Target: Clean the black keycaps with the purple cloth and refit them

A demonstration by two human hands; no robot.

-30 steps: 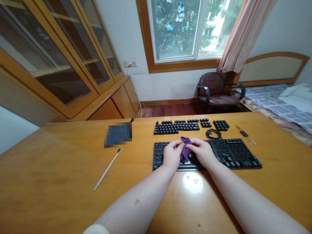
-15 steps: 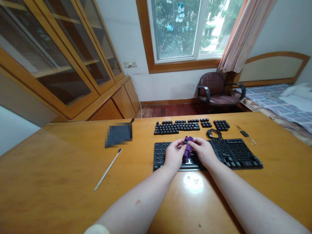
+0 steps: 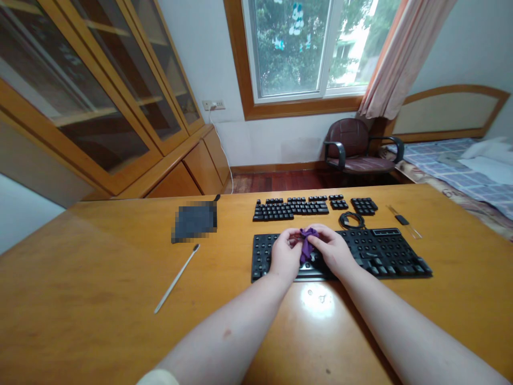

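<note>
Both hands meet over the left-centre part of a black keyboard (image 3: 388, 251), most of its keycaps off so that the bare key posts show. My right hand (image 3: 333, 247) is closed on a bunched purple cloth (image 3: 306, 249), its thumb pressing on the folds. Facing it, my left hand (image 3: 285, 253) pinches at the cloth's left side. The small black keycap at its fingertips is now covered by cloth and fingers. A few larger keycaps (image 3: 377, 266) remain on the keyboard's lower right.
Loose keycaps (image 3: 290, 209) lie in keyboard order behind the keyboard, beside a coiled black cable (image 3: 351, 220). A wire keycap puller (image 3: 402, 220) lies at right. To the left are a long-handled brush (image 3: 176, 279) and a blurred dark pouch (image 3: 195, 220) on the wooden table (image 3: 100, 299).
The purple cloth has been turned and folded between my fingers, covering the keycap that showed before. Both hands stay nearly in the same place.
</note>
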